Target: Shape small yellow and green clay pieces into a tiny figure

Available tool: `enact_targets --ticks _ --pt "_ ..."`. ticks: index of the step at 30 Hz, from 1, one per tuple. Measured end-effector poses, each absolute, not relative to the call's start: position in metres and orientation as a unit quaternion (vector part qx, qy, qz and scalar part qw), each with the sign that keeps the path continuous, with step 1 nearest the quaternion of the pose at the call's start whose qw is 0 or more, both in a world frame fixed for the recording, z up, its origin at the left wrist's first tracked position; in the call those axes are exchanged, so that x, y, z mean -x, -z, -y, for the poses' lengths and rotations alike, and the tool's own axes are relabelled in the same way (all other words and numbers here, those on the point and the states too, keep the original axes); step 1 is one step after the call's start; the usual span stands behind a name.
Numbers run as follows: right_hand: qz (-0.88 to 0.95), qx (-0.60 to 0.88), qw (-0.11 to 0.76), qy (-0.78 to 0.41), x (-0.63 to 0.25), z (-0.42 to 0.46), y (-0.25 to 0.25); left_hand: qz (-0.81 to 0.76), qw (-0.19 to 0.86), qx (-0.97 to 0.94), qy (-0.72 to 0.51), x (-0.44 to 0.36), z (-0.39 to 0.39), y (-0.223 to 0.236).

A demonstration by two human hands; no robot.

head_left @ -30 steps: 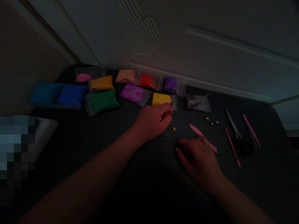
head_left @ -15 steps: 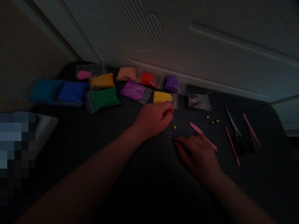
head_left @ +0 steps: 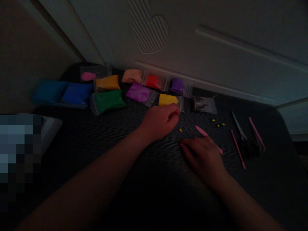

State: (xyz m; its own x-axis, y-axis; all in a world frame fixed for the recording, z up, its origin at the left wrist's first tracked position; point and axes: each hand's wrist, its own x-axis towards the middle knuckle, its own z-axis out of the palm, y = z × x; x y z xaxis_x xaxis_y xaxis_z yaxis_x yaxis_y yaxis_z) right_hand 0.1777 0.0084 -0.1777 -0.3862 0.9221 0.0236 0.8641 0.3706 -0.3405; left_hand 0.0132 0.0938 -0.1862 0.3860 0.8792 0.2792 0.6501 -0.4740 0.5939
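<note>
My left hand [head_left: 162, 121] is curled in a pinch just in front of the bag of yellow clay [head_left: 167, 100]. Whatever its fingers may hold is hidden. My right hand [head_left: 204, 157] rests low over the dark table, thumb and forefinger tips drawn together; I cannot make out anything between them. Beneath its knuckles lies a pink modelling knife [head_left: 201, 131], partly covered. A tiny yellow and dark piece [head_left: 180, 130] sits on the table between the two hands. Several similar small pieces [head_left: 218, 125] lie to the right, beyond the knife.
Bags of coloured clay, among them green [head_left: 109, 101], blue [head_left: 77, 94] and purple [head_left: 177, 85], line the back against a pale panel. Scissors [head_left: 238, 125], a thin pink tool [head_left: 238, 149] and pink tweezers [head_left: 256, 131] lie at right. A blurred pale object [head_left: 51, 128] stands at left.
The view has shifted slightly. Both hands keep nearly the same pose and place, and the small pieces and tools lie as before.
</note>
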Motion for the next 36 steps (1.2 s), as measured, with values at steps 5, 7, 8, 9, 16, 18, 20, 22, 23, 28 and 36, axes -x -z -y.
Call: enact_targets --ticks 5,7,8,9,16,18,20,22,23,28,36 --pt "0.824 0.541 0.108 -0.134 -0.177 -0.008 0.178 -0.473 0.205 -0.809 -0.282 -0.013 -0.094 0.185" --pt "0.820 0.540 0.122 -0.148 -0.178 -0.009 0.177 -0.473 0.210 -0.807 -0.283 -0.013 -0.094 0.184" --pt "0.815 0.541 0.135 -0.158 -0.178 -0.009 0.177 -0.473 0.213 -0.806 -0.285 -0.013 -0.094 0.185" --pt "0.808 0.543 0.152 -0.172 -0.179 -0.009 0.176 -0.474 0.216 -0.804 -0.288 -0.013 -0.094 0.185" --pt "0.629 0.613 0.297 -0.374 -0.189 -0.004 0.163 -0.476 0.293 -0.752 -0.349 -0.014 -0.091 0.173" --pt "0.560 0.611 0.366 -0.422 -0.193 -0.002 0.153 -0.452 0.332 -0.739 -0.373 -0.014 -0.085 0.152" --pt "0.512 0.587 0.438 -0.448 -0.197 0.000 0.137 -0.410 0.365 -0.745 -0.380 -0.015 -0.075 0.121" --pt "0.489 0.549 0.495 -0.462 -0.198 0.003 0.115 -0.373 0.365 -0.765 -0.376 -0.016 -0.059 0.087" --pt "0.488 0.528 0.516 -0.465 -0.198 0.004 0.102 -0.359 0.349 -0.784 -0.366 -0.017 -0.051 0.071" --pt "0.529 0.414 0.595 -0.441 -0.191 0.013 0.040 -0.303 0.269 -0.819 -0.406 -0.025 -0.016 0.015" --pt "0.583 0.352 0.605 -0.413 -0.176 0.029 0.008 -0.274 0.241 -0.798 -0.481 -0.006 0.003 -0.006"
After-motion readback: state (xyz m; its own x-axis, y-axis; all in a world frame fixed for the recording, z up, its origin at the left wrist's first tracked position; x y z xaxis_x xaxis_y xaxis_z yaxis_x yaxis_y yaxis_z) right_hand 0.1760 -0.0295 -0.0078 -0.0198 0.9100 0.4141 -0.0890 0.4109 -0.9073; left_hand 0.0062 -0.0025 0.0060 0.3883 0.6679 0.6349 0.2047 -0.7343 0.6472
